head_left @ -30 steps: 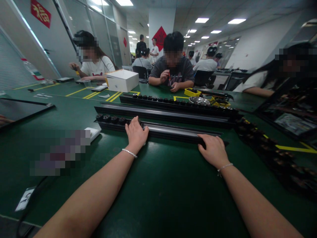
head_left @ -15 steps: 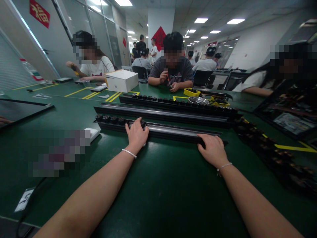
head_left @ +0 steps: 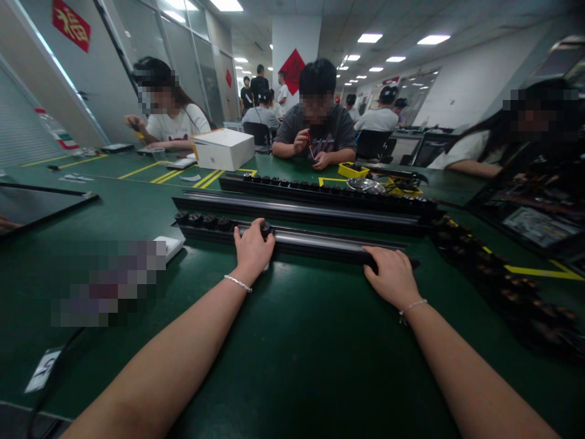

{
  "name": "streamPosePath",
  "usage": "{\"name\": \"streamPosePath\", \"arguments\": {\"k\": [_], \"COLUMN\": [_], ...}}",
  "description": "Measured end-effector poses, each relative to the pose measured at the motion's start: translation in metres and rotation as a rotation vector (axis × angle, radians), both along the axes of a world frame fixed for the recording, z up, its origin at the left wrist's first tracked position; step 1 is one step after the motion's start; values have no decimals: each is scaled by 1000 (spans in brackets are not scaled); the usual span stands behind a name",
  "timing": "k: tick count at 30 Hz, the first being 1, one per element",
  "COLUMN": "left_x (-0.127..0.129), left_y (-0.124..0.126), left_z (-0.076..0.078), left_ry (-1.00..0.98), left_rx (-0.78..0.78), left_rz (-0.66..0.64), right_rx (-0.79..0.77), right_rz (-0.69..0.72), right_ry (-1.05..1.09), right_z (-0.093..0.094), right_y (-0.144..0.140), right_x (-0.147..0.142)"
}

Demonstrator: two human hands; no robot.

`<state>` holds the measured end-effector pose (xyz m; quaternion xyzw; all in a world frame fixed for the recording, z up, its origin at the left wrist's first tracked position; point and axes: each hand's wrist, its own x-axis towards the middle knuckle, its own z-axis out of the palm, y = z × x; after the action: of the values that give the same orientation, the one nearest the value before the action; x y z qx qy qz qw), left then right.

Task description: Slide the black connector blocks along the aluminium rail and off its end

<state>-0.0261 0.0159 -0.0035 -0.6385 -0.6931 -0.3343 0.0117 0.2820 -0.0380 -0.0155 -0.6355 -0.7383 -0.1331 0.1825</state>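
A long black rail (head_left: 320,242) lies across the green table (head_left: 292,341) in front of me, with several black round parts (head_left: 203,221) seated along its left end. My left hand (head_left: 250,250) rests on the rail just right of those parts, fingers curled over its near edge by one round part (head_left: 265,229). My right hand (head_left: 393,277) lies flat on the rail's right end, gripping it. Both wrists wear thin bracelets.
Two more black rails (head_left: 301,210) (head_left: 320,190) lie beyond. A dark chain of parts (head_left: 498,274) runs along the right. A white box (head_left: 223,149) and a yellow tray (head_left: 353,170) stand farther back. Other people sit working across the table. A small white block (head_left: 170,245) lies left.
My left hand has slid slightly back toward me along the rail, uncovering a round part by its fingertips. My right hand has stayed in place.
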Motion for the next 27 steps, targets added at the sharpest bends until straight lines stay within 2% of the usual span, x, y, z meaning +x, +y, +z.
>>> {"name": "streamPosePath", "arguments": {"k": [17, 23, 27], "left_x": [0, 4, 3], "left_y": [0, -2, -1], "left_z": [-3, -7, -9], "left_ry": [7, 89, 155], "left_rx": [28, 21, -54], "left_rz": [-156, -41, -62], "right_rx": [-26, -3, -9], "right_rz": [-13, 1, 2], "right_ry": [-15, -17, -22], "right_z": [2, -1, -1], "right_y": [-1, 0, 1], "right_x": [-1, 1, 1]}}
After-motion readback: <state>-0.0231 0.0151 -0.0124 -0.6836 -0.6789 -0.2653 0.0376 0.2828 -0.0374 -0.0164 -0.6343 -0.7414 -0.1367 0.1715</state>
